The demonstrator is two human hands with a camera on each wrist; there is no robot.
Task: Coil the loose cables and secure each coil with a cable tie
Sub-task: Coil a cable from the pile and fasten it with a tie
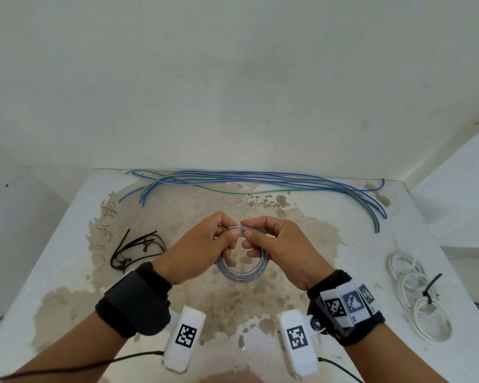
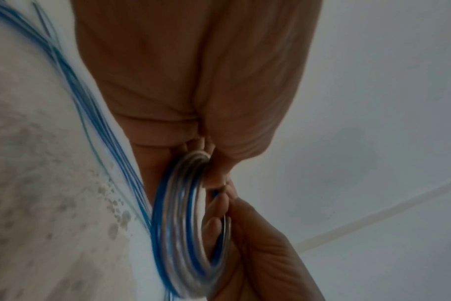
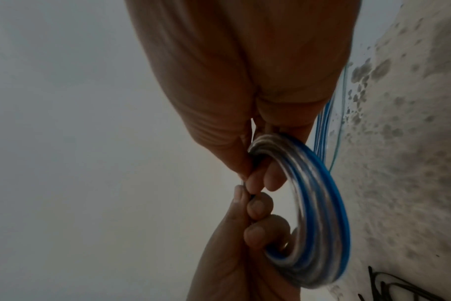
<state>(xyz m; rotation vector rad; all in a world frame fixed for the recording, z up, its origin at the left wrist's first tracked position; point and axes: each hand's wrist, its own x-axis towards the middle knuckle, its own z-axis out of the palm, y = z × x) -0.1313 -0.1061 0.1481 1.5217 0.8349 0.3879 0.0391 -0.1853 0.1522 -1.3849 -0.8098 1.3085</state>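
Coil of clear, blue-striped cable (image 1: 242, 272) is pinched at its top by left hand (image 1: 197, 252) and right hand (image 1: 284, 252) above the tabletop (image 1: 67, 272) centre; turns should be kept bunched while tied.

Bare table (image 1: 329, 258) around the hands; loose cables (image 1: 260, 179) behind, black ties (image 1: 136, 250) left, white coils (image 1: 418, 294) right.

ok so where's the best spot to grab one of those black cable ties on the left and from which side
Probably by a long straight tail, not the tangled heads. In the head view the black cable ties lie flat in a loose pile on the table, left of the left hand; one tail pokes up and away from the pile. Come from above and pinch that free end.
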